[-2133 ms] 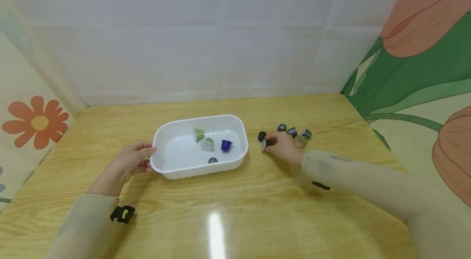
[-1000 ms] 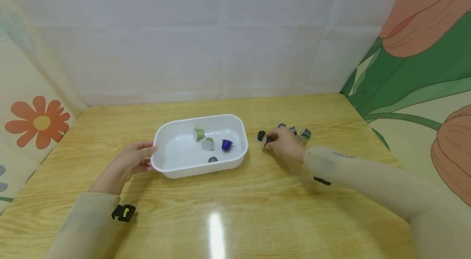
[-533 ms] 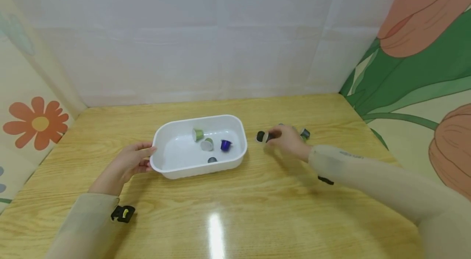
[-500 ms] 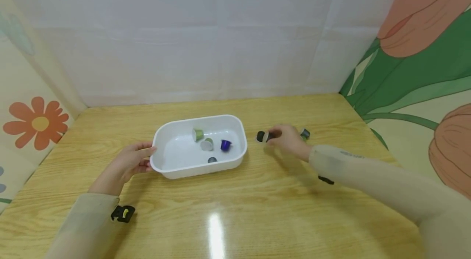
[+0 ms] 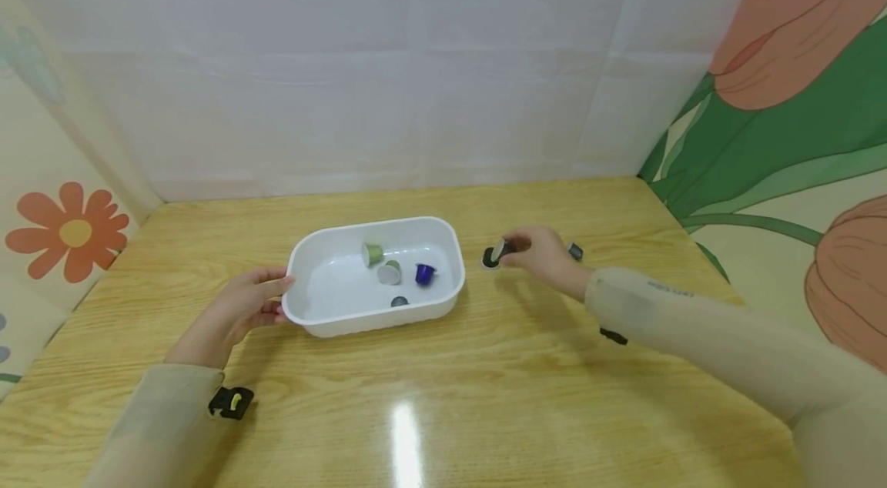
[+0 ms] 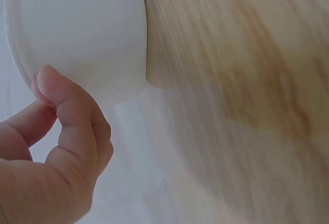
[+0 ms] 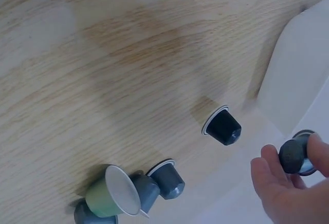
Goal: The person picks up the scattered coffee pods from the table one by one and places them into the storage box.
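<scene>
In the head view my left hand point(image 5: 246, 302) holds the left end of a white tray point(image 5: 374, 326), thumb at the rim and fingers below. The left wrist view shows its fingers against the tray's white outside wall point(image 6: 77, 23). My right hand point(image 5: 543, 257) pinches a dark grey coffee capsule point(image 7: 292, 156) between thumb and fingers, above the table right of the tray. In the head view its pale lid faces left. Just below it, a black capsule point(image 5: 489, 258) lies on the table, seen apart from the hand in the right wrist view.
Inside the tray lie two green capsules point(image 5: 374, 254), a blue capsule point(image 5: 425, 274) and a grey capsule point(image 5: 399, 302). Several more, among them a green capsule point(image 7: 100, 198) and a dark grey capsule point(image 7: 167, 180), cluster on the wooden table point(image 5: 443, 388), mostly behind my right hand in the head view.
My right hand has raised the dark grey capsule off the table and moved slightly away from me, covering more of the cluster. The left hand and tray stay put.
</scene>
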A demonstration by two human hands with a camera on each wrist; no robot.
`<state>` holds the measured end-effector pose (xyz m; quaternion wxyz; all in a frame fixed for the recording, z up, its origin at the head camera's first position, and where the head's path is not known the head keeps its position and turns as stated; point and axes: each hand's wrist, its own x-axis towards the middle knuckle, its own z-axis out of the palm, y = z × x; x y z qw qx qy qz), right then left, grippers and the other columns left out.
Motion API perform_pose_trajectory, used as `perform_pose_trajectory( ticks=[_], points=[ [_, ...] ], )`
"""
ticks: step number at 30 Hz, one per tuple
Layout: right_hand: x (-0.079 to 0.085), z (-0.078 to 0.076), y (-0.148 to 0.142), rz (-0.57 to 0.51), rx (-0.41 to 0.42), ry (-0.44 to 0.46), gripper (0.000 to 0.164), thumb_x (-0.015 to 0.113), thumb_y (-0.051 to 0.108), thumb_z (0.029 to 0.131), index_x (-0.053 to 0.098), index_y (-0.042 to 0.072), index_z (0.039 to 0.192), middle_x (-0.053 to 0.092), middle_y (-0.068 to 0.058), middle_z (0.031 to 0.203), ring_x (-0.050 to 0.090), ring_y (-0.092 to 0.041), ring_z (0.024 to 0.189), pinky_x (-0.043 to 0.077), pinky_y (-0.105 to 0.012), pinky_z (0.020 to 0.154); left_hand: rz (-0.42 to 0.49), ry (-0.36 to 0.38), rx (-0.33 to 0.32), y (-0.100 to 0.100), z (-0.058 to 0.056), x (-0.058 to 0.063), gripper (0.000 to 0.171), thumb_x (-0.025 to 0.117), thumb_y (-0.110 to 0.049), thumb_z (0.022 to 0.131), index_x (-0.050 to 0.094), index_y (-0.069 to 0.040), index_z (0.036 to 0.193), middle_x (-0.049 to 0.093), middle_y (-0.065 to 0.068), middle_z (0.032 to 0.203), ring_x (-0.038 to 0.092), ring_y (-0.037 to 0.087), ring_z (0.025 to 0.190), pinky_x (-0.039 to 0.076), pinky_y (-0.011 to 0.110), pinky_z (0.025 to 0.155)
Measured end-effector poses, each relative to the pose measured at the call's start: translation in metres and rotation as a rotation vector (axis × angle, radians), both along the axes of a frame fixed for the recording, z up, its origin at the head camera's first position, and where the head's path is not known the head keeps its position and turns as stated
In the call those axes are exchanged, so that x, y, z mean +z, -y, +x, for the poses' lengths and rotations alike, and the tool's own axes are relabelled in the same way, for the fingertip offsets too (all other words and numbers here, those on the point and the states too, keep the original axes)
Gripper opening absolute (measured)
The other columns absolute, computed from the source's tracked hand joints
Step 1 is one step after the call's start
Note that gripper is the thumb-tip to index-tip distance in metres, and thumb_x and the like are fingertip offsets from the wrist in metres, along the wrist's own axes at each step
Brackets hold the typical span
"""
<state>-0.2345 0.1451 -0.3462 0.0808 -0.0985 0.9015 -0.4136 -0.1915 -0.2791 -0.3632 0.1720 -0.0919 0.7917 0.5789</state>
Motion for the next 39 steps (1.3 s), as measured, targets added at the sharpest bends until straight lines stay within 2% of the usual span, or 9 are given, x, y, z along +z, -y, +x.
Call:
perform_pose_trajectory(
  ticks=[8, 15, 26, 39],
  points=[
    [0.011, 0.001, 0.006, -0.034, -0.018, 0.002, 0.046, 0.071, 0.006, 0.089, 0.055, -0.004, 0.131, 0.060, -0.019, 0.123, 0.057, -0.032, 0.113, 0.049, -0.039, 0.096, -0.001, -0.002, -0.005, -0.001, -0.001, 0.000, 0.056, 0.047, -0.021, 0.104, 0.024, 0.014, 0.142, 0.056, 0.001, 0.085, 0.055, 0.011, 0.068, 0.054, 0.022, 0.062],
    [0.015, 0.002, 0.011, -0.059, 0.013, -0.012, 0.046, 0.071, 0.005, 0.089, 0.054, -0.006, 0.131, 0.060, -0.021, 0.121, 0.058, -0.033, 0.111, 0.052, -0.037, 0.092, 0.007, 0.005, -0.001, -0.002, -0.002, 0.001, 0.056, 0.047, -0.021, 0.104, 0.025, 0.013, 0.142, 0.056, 0.000, 0.084, 0.055, 0.010, 0.067, 0.054, 0.022, 0.062],
    [0.025, 0.007, 0.027, -0.063, 0.031, 0.013, 0.047, 0.069, 0.007, 0.091, 0.053, -0.002, 0.134, 0.059, -0.020, 0.122, 0.058, -0.032, 0.112, 0.052, -0.038, 0.090, 0.010, -0.002, -0.008, -0.001, -0.001, 0.000, 0.055, 0.047, -0.019, 0.104, 0.024, 0.014, 0.142, 0.055, 0.000, 0.084, 0.055, 0.010, 0.068, 0.054, 0.022, 0.062],
    [0.024, 0.005, 0.045, -0.113, 0.042, 0.031, 0.047, 0.070, 0.005, 0.090, 0.054, -0.003, 0.133, 0.061, -0.019, 0.119, 0.060, -0.031, 0.109, 0.054, -0.034, 0.087, 0.001, -0.002, -0.001, -0.002, -0.001, 0.000, 0.056, 0.047, -0.020, 0.104, 0.024, 0.014, 0.142, 0.055, 0.001, 0.085, 0.055, 0.010, 0.068, 0.054, 0.022, 0.063]
  ],
)
